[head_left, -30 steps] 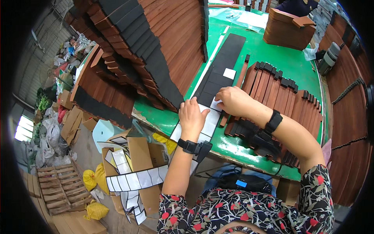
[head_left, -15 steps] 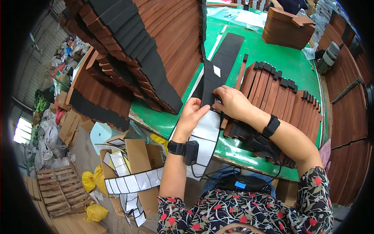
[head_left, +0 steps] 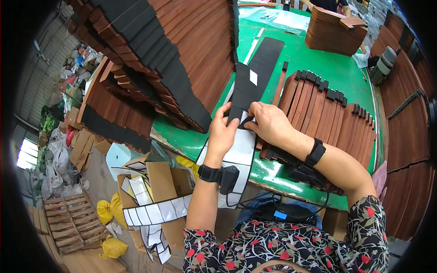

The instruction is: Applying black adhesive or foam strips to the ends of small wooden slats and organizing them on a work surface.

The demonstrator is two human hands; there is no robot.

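A black foam strip [head_left: 244, 86], scored into sections and with one bare white patch [head_left: 253, 77], lies on the green table before me. My left hand [head_left: 221, 138] grips its near end, thumb on top and fingers at the left edge. Between the thumb and fingers of my right hand [head_left: 274, 123] is a small black piece at the strip's right edge, its corner bent up, with white showing beside it. Below my hands hangs a white-faced strip [head_left: 238, 149] with dark dividing lines, running over the table's edge.
Tall stacks of brown slats with black ends [head_left: 154, 59] stand left. Shorter brown slats [head_left: 314, 104] lie right. A brown block stack [head_left: 334, 34], a bottle [head_left: 383, 66] and a person's hand [head_left: 347, 11] are farther back. Below left, a cardboard box [head_left: 161, 182] holds white strips [head_left: 157, 210].
Both hands have shifted slightly, and the near end of the foam strip has turned. The small black piece now bends up under my right fingers. The other person's hands appear behind the block stack.
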